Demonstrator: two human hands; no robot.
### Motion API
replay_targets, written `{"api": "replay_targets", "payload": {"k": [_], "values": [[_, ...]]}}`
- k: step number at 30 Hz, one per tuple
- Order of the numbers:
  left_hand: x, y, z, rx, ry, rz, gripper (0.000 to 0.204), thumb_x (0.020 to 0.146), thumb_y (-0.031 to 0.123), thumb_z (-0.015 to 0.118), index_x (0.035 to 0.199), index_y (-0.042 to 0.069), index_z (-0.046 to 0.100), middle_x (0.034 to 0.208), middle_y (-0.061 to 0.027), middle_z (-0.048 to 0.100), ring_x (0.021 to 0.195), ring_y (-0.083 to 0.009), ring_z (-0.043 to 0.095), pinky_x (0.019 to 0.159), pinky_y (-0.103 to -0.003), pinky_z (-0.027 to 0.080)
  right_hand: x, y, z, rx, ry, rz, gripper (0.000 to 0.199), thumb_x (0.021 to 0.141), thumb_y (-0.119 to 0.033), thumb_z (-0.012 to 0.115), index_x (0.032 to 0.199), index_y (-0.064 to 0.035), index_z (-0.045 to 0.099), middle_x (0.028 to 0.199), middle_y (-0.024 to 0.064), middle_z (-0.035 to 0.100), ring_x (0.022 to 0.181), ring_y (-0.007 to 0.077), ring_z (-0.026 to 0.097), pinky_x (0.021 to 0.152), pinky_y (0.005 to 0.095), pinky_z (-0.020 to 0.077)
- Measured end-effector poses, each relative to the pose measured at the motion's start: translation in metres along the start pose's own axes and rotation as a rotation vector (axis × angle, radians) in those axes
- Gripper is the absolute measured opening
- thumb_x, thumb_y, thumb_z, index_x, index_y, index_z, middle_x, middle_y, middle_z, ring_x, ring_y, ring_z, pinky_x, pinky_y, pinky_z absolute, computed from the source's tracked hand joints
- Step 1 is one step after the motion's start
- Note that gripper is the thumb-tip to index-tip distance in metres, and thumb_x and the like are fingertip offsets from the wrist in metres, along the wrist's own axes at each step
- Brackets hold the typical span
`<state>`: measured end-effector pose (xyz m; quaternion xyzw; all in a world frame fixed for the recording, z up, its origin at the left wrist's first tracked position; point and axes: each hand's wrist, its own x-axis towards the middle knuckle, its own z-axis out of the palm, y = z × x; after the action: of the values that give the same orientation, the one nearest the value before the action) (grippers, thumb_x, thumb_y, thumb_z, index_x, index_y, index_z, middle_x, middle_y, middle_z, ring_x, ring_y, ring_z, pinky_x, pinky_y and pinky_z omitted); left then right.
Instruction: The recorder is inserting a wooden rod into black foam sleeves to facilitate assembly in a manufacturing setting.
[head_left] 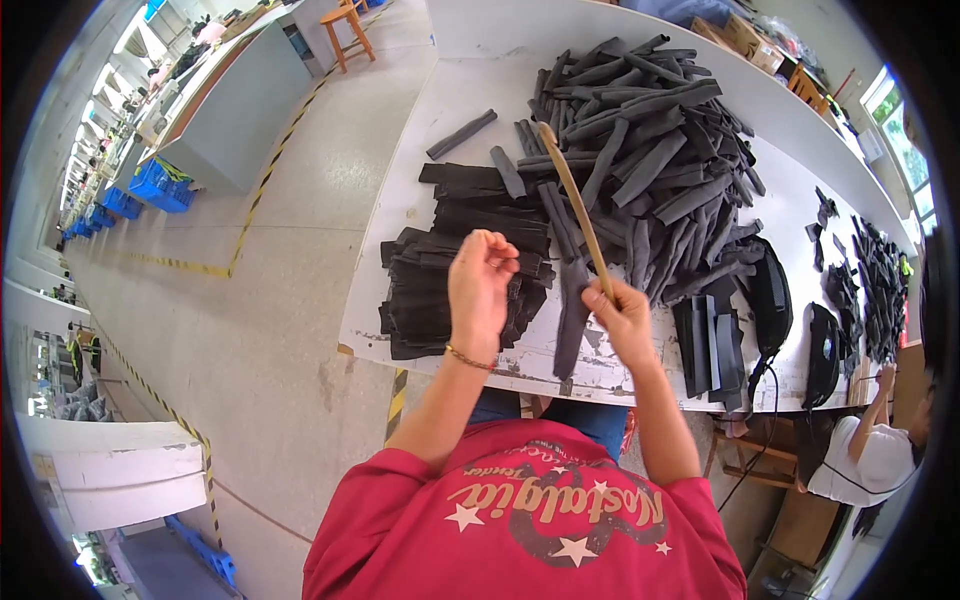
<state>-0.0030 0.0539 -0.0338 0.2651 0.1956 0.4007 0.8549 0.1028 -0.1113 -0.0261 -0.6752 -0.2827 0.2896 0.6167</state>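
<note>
My right hand [622, 315] is closed round the lower end of a thin wooden stick [575, 200], which slants up and left over the table. Just left of that hand, a dark grey fabric tube [571, 335] hangs toward the table's near edge; whether the hand touches it I cannot tell. My left hand [482, 285] is raised with loosely curled fingers and nothing visible in it. Under it lies a stack of flattened black fabric pieces [420, 290]. A big heap of rolled dark grey fabric tubes [650, 140] covers the table's far middle.
The white table [400, 200] has a raised back board. Folded dark strips [710, 345] and two black pouch-like items [770, 300] with a cord lie to the right. Farther right, a person in a white shirt [860, 460] sits by more dark pieces. Blue crates [160, 186] stand across the aisle.
</note>
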Motion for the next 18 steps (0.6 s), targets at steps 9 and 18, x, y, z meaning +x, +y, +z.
{"api": "replay_targets", "payload": {"k": [9, 18], "values": [[0.050, 0.041, -0.010, 1.437, -0.458, 0.482, 0.008, 0.078, 0.006, 0.068, 0.086, 0.005, 0.066, 0.079, -0.0029, 0.062, 0.074, -0.0181, 0.056, 0.067, -0.028, 0.047, 0.126, -0.104, -0.112, -0.320, 0.618, -0.397, 0.030, 0.093, -0.029, 0.055, 0.101, -0.0020, 0.063, 0.069, 0.0003, 0.060, 0.056, 0.0047, 0.044, 0.050, 0.0217, 0.0340], [0.113, -0.010, -0.021, 2.101, -1.037, 0.424, 0.012, 0.067, 0.010, 0.072, 0.077, 0.006, 0.068, 0.083, -0.0049, 0.063, 0.090, -0.0248, 0.055, 0.080, -0.036, 0.046, 0.033, 0.019, -0.088, -0.352, 0.203, -0.079, 0.019, 0.092, -0.014, 0.056, 0.103, 0.0001, 0.062, 0.063, 0.0003, 0.052, 0.058, 0.0054, 0.046, 0.054, 0.0221, 0.0366]]}}
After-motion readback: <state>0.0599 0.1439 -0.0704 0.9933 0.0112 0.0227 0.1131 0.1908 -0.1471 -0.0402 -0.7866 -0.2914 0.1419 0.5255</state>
